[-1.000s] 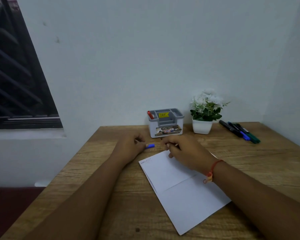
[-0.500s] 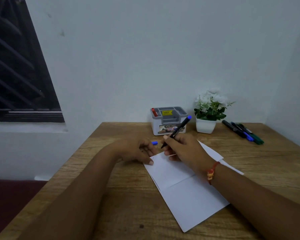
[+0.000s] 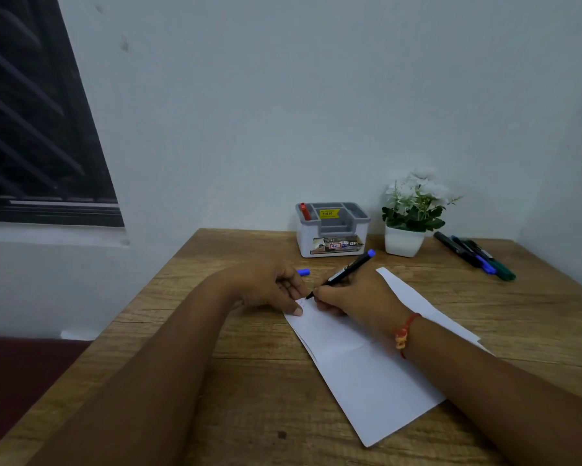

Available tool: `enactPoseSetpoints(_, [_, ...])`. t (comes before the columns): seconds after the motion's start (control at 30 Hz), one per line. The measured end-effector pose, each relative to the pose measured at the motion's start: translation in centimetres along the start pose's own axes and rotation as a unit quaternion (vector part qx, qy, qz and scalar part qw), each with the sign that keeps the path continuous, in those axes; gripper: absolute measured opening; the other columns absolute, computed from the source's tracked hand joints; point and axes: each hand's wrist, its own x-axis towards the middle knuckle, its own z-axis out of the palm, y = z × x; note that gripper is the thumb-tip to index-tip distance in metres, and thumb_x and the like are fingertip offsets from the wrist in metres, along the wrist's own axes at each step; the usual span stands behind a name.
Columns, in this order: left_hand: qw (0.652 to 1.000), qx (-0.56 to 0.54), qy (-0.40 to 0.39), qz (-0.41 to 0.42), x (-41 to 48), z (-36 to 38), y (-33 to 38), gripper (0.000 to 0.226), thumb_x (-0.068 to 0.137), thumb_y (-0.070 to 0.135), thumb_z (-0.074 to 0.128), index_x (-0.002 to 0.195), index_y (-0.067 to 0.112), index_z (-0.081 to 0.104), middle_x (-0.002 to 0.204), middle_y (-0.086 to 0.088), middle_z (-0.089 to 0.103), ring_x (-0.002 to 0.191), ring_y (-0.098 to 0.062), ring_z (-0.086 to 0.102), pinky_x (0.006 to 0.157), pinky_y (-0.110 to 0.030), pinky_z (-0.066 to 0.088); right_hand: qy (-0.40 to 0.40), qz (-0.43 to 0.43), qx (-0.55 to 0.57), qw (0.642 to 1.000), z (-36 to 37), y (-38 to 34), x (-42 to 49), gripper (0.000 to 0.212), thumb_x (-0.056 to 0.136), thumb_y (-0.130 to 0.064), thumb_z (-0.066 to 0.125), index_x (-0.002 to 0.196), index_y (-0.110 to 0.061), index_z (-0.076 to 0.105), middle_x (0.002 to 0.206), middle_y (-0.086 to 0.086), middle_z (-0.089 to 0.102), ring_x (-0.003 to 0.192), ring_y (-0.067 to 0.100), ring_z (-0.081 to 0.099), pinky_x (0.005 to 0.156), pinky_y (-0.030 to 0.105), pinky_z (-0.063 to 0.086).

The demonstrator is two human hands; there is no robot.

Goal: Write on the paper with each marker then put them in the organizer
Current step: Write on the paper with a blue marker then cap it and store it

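A white folded paper [image 3: 370, 368] lies on the wooden table [image 3: 249, 381]. My right hand [image 3: 353, 297] grips a black marker with a blue end [image 3: 348, 269], its tip touching the paper's top left corner. My left hand [image 3: 273, 287] rests flat, its thumb pinning that corner. The marker's blue cap [image 3: 303, 272] lies on the table just beyond my left hand. A grey and white organizer [image 3: 333, 230] stands at the back, with a red marker [image 3: 305, 211] upright in its left compartment.
A white pot with white flowers [image 3: 412, 213] stands right of the organizer. Three markers, black, blue and green [image 3: 474, 255], lie at the back right of the table. A wall is close behind, and a dark window is at the left.
My right hand pulled the capless marker away from the left hand, then lowered its tip onto the paper's corner. My left hand moved onto the paper's edge. The blue cap stays on the table.
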Motion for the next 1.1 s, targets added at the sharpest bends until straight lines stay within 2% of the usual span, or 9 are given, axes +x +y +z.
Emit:
enactPoseSetpoints(0.1, [1.000,0.003,-0.005,-0.001,0.00,0.02,0.09,0.040,0.073,0.021,0.083,0.111,0.022,0.070,0.105,0.002,0.069,0.089,-0.006,0.062,0.096,-0.031,0.052,0.016,0.005,-0.008,1.000,0.03,0.08,0.08,0.008,0.079,-0.018,0.071,0.082,-0.012,0.076,0.072,0.003,0.078,0.064,0.011,0.070,0.068,0.030,0.060])
enactPoseSetpoints(0.3, [1.000,0.008,-0.001,0.006,0.06,0.03,-0.06,0.039,0.072,0.024,0.084,0.108,0.025,0.072,0.104,0.004,0.070,0.089,-0.004,0.063,0.096,-0.031,0.052,0.028,0.006,-0.023,0.999,0.29,0.42,0.32,0.010,0.075,-0.022,0.072,0.080,-0.014,0.077,0.069,0.003,0.076,0.062,0.011,0.070,0.067,0.033,0.060])
enactPoseSetpoints(0.4, [1.000,0.010,-0.001,0.006,0.08,-0.03,-0.04,0.038,0.072,0.024,0.084,0.108,0.026,0.072,0.102,0.006,0.070,0.089,-0.004,0.064,0.094,-0.028,0.053,0.016,0.008,-0.041,0.999,0.31,0.14,0.28,0.009,0.075,-0.021,0.070,0.072,-0.016,0.075,0.066,0.002,0.075,0.060,0.009,0.067,0.063,0.029,0.057])
enactPoseSetpoints(0.5, [1.000,0.011,-0.005,0.001,0.08,-0.07,0.12,0.038,0.073,0.023,0.084,0.108,0.026,0.072,0.099,0.008,0.069,0.088,-0.003,0.063,0.093,-0.026,0.052,0.014,0.009,-0.047,0.999,0.19,-0.05,0.31,0.014,0.075,-0.022,0.068,0.064,-0.015,0.073,0.066,0.003,0.074,0.060,0.010,0.066,0.065,0.031,0.057])
enactPoseSetpoints(0.63, [1.000,0.007,-0.006,0.000,0.07,-0.05,0.14,0.040,0.073,0.022,0.083,0.110,0.024,0.071,0.099,0.007,0.069,0.088,-0.003,0.062,0.095,-0.028,0.052,0.036,0.011,-0.042,0.998,0.32,0.20,0.36,0.015,0.079,-0.024,0.071,0.073,-0.011,0.076,0.067,0.003,0.076,0.061,0.010,0.068,0.068,0.033,0.059])
enactPoseSetpoints(0.8, [1.000,0.011,-0.010,0.002,0.13,-0.09,0.08,0.039,0.073,0.023,0.084,0.110,0.025,0.072,0.101,0.008,0.070,0.088,-0.002,0.063,0.094,-0.027,0.052,0.041,0.011,-0.063,0.997,0.55,0.15,0.35,0.012,0.081,-0.024,0.072,0.077,-0.013,0.077,0.067,0.000,0.076,0.060,0.007,0.069,0.067,0.030,0.060])
enactPoseSetpoints(1.0, [1.000,0.008,-0.003,0.006,0.12,0.00,0.13,0.036,0.073,0.023,0.083,0.108,0.024,0.072,0.103,0.006,0.071,0.087,-0.001,0.063,0.093,-0.026,0.052,0.040,0.014,-0.078,0.996,0.49,-0.35,0.16,0.017,0.078,-0.023,0.071,0.066,-0.011,0.074,0.063,0.002,0.074,0.058,0.010,0.067,0.066,0.032,0.059])
enactPoseSetpoints(1.1, [1.000,0.010,0.002,0.005,0.18,0.02,0.10,0.036,0.072,0.024,0.084,0.106,0.026,0.073,0.103,0.007,0.072,0.090,-0.003,0.064,0.095,-0.029,0.052,0.045,0.011,-0.093,0.995,0.56,-0.38,0.20,0.017,0.079,-0.023,0.071,0.069,-0.009,0.075,0.065,0.004,0.075,0.058,0.013,0.068,0.067,0.034,0.060])
